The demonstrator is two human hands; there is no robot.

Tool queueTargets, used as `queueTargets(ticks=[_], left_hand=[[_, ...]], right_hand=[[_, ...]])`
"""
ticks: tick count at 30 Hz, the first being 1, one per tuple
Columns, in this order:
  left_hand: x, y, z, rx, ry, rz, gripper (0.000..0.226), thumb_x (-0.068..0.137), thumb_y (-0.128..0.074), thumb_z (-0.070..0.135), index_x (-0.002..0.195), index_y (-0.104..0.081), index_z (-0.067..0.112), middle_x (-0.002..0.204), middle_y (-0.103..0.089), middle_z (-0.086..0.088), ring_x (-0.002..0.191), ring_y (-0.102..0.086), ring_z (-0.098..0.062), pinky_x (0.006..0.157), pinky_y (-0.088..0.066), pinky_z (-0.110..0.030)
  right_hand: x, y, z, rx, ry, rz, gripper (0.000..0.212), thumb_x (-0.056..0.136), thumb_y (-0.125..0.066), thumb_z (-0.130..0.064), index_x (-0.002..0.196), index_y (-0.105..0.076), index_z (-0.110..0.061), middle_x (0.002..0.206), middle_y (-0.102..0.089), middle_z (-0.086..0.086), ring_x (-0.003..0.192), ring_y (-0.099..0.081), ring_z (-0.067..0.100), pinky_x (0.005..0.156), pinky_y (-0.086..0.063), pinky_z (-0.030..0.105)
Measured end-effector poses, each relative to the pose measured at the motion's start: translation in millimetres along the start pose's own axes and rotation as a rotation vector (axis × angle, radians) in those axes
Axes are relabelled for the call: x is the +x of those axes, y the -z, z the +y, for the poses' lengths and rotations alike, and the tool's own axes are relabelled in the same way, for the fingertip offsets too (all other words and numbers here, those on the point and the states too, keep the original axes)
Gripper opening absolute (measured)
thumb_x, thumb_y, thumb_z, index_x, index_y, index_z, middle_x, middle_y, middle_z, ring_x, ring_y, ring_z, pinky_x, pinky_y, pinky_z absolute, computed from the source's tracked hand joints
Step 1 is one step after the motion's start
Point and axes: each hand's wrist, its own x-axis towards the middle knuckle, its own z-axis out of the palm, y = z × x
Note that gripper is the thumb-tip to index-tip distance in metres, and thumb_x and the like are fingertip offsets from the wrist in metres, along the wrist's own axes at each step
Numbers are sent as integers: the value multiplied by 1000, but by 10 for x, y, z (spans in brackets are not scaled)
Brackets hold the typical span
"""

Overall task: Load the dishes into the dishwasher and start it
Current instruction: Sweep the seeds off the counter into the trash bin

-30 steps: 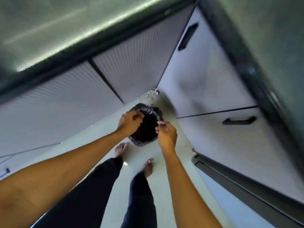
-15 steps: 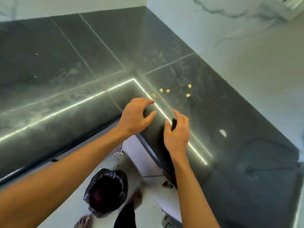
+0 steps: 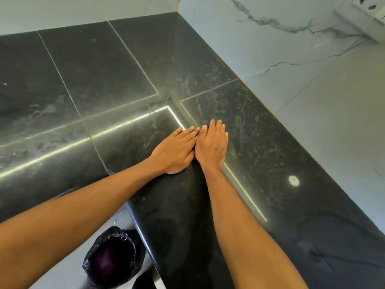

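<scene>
though the task turns on dishes and a dishwasher, neither shows anywhere in the frame, so which way they lie from the hands cannot be told. what does show is the left hand (image 3: 177,151) and the right hand (image 3: 211,146) lying palm down on the dark stone table (image 3: 104,69) at mid frame. their fingers are straight and close together, and the two hands touch along their inner edges. neither grips anything, and whatever may sit under the palms is hidden.

the fingers point toward the upper right, where the pale veined wall (image 3: 312,101) meets the table. the table's rounded front edge runs down from the wrists to the bottom of the frame. below that edge, at lower left, an open black bin bag (image 3: 113,257) stands on the floor, on the left arm's side and nearer to it than to the right.

judging by this, a drag of both flat hands back toward the edge would end over the bag. loading looks not yet begun. a small white spot (image 3: 294,181) lies on the table, well apart at right.
</scene>
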Motion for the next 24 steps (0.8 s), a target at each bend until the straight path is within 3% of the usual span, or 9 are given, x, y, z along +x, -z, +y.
queueTargets(ticks=[3, 7, 12, 16, 18, 20, 22, 24], left_hand=[[-149, 31, 67, -246, 10, 120, 50, 101, -44, 28, 150, -40, 17, 156, -39, 1, 146, -29, -12, 123, -14, -31], [-615, 131, 237, -657, 290, 428, 35, 92, -63, 19, 127, -62, 18, 123, -65, 8, 113, -57, -2, 103, -45, -27], [-1319, 255, 236, -646, 446, 686, 11, 92, -62, 20, 96, -71, 16, 91, -67, 9, 86, -62, -12, 79, -48, -25], [-1992, 196, 218, -1062, 890, 845, 12, 91, -60, 16, 81, -65, 19, 69, -60, 3, 62, -55, -4, 64, -44, -24], [-2191, 119, 170, -1441, 1215, 687, 16, 96, -57, 19, 80, -60, 15, 67, -54, -2, 56, -55, -7, 58, -42, -30], [-2282, 61, 147, -1865, 1432, 308, 28, 101, -51, 35, 92, -60, 10, 81, -60, -9, 72, -63, -18, 63, -48, -34], [-2323, 29, 145, -2114, 1436, 19, 47, 102, -42, 48, 108, -61, 5, 105, -65, -17, 96, -65, -31, 75, -54, -43], [-2251, 54, 169, -2192, 1361, -94, 54, 103, -38, 51, 116, -61, 4, 113, -67, -20, 101, -66, -34, 77, -55, -46]], right_hand=[[-2, 9, 32, 22, 59, -20, 55, 107, -23, -39, 152, -37, -11, 162, -28, 8, 152, -18, 20, 125, -9, 38], [-113, 26, 37, -19, 236, -123, 64, 102, -18, -47, 148, -43, -9, 157, -38, 9, 150, -25, 22, 124, -17, 43], [-512, -56, -146, -90, 375, -202, 58, 105, -37, -44, 151, -38, -8, 160, -32, 11, 150, -23, 25, 123, -14, 38], [-1020, -285, -435, -128, 393, -169, 50, 106, -37, -30, 149, -41, -5, 158, -35, 15, 149, -28, 29, 122, -16, 38], [-1255, -338, -572, -100, 374, -159, 47, 106, -38, -22, 148, -42, -2, 157, -36, 16, 148, -29, 31, 122, -16, 38], [-1495, -362, -674, -48, 365, -140, 45, 106, -40, -18, 147, -43, 1, 156, -38, 17, 148, -30, 31, 123, -18, 39], [-1752, -404, -783, -35, 360, -128, 46, 105, -40, -16, 147, -42, 2, 156, -37, 18, 148, -30, 30, 123, -19, 39], [-1971, -438, -839, -42, 351, -153, 46, 106, -37, -17, 149, -38, 1, 158, -33, 16, 150, -25, 28, 124, -14, 36]])
